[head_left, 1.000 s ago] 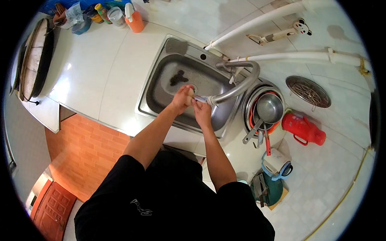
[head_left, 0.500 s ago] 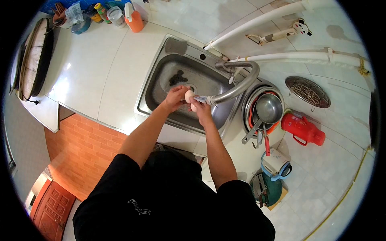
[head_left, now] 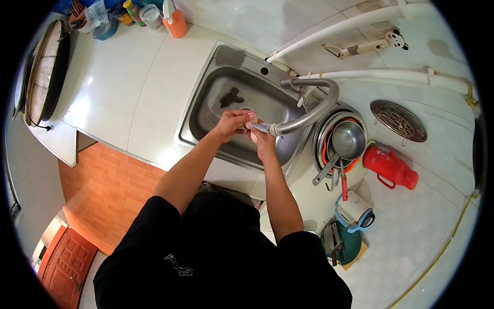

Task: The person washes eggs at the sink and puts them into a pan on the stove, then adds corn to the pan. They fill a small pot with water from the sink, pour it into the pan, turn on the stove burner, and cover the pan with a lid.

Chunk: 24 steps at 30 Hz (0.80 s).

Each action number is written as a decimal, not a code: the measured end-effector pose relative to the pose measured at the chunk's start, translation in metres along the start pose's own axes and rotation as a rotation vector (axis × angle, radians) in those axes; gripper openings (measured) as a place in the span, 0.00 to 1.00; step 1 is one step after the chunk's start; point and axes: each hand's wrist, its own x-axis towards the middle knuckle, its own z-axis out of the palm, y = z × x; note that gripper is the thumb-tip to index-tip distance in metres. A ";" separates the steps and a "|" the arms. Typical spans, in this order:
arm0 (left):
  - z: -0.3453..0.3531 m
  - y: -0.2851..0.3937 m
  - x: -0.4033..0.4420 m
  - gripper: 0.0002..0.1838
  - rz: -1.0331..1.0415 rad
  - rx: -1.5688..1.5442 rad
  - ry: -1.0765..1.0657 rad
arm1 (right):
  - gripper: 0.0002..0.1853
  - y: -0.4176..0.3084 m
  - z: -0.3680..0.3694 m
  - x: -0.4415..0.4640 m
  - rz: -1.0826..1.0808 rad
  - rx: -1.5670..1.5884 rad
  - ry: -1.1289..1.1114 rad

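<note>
An egg (head_left: 251,124) is held above the sink (head_left: 278,105), just below the left end of the tap (head_left: 309,119). It is gripped by the left hand (head_left: 233,125), with the fingers curled narrowly around it. A second egg (head_left: 253,137), partly covered, is held at the fingertips of the right hand (head_left: 265,146) — the exact placing of those fingers cannot be told. Water (head_left: 263,126) is being run from the tap onto the hands.

In the basin, a dark patch (head_left: 231,97) is noted to the far left of the eggs. To the right of the sink, a grey saucepan (head_left: 348,140) is nested on stacked basins (head_left: 318,147) — a red jug (head_left: 390,168) is found further right. On the worktop (head_left: 159,87), an orange spray bottle (head_left: 176,24) is stood at the far left.
</note>
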 end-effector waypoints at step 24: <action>-0.005 -0.012 0.004 0.25 0.041 0.072 -0.003 | 0.20 -0.003 0.001 0.005 0.020 -0.031 -0.141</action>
